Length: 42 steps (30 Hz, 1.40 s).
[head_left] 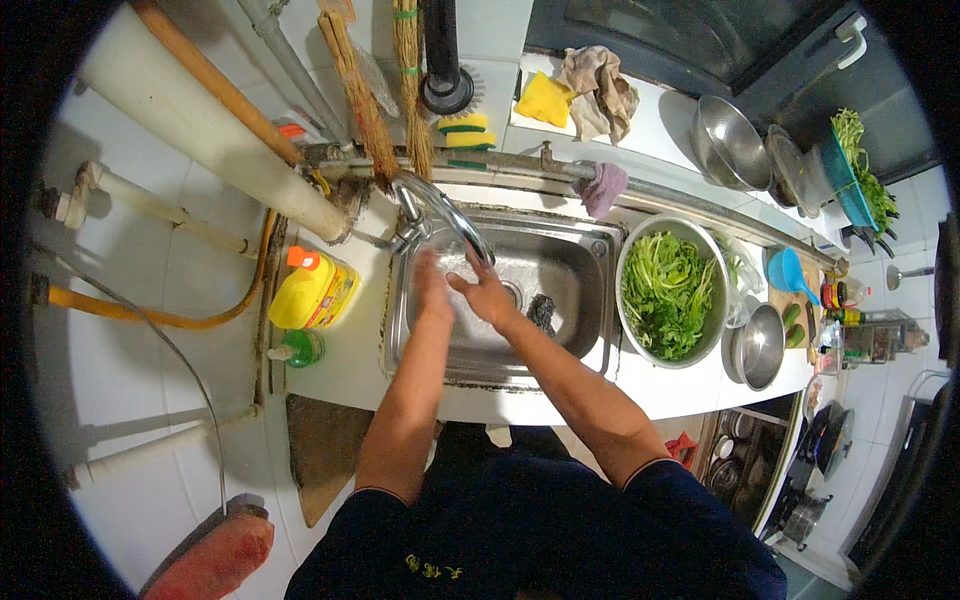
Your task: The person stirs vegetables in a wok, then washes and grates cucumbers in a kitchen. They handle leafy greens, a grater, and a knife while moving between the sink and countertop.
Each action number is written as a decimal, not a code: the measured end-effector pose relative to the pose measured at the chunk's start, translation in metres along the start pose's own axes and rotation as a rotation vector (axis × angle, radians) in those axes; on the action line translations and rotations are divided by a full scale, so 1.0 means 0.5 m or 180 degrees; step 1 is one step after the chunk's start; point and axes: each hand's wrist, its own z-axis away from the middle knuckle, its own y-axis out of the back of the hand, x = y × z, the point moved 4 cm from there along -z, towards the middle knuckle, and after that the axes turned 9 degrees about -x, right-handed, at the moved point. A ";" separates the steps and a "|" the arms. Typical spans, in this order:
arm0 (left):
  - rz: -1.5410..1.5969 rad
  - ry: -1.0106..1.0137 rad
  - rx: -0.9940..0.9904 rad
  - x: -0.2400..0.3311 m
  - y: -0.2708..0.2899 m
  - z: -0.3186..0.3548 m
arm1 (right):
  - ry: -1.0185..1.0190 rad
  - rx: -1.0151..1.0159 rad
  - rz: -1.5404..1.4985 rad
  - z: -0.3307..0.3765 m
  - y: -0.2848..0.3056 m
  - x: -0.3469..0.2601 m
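Observation:
Both hands are over the steel sink [575,262], beneath the curved chrome faucet [445,212]. My left hand [431,287] is smeared by motion near the sink's left side, so its fingers cannot be made out. Close beside it, my right hand [486,299] reaches under the spout with thumb and fingers apart, holding nothing. Part of its fingertips is hidden by the faucet's end. Bright ripples of water show on the basin floor behind the hands. A dark scouring pad [541,313] lies in the basin, right of my right hand.
Right of the sink stands a large bowl of leafy greens [668,295], then a smaller metal bowl [758,347] and a blue ladle [788,272]. To the left are a yellow jug [318,292] and a green bottle [299,349]. Brooms [362,100] hang behind the faucet.

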 end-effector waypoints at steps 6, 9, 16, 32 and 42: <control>-0.0564 -0.0972 0.0083 0.193 0.005 0.013 | -0.0438 0.0098 -0.0345 0.014 0.163 0.122; -0.1227 -0.1801 0.0468 0.152 0.050 -0.023 | -0.1671 0.0140 0.2252 0.065 0.213 0.219; -0.1255 -0.2460 0.0213 0.071 -0.025 0.196 | 0.0202 0.0886 0.1026 0.177 0.254 0.001; -0.2284 -0.3078 0.0894 -0.080 -0.064 0.544 | 0.1633 0.0173 0.1920 0.235 0.216 0.138; -0.0787 -0.1520 0.2412 -0.626 0.513 0.715 | 0.1489 -0.0424 0.1246 0.559 -0.003 0.159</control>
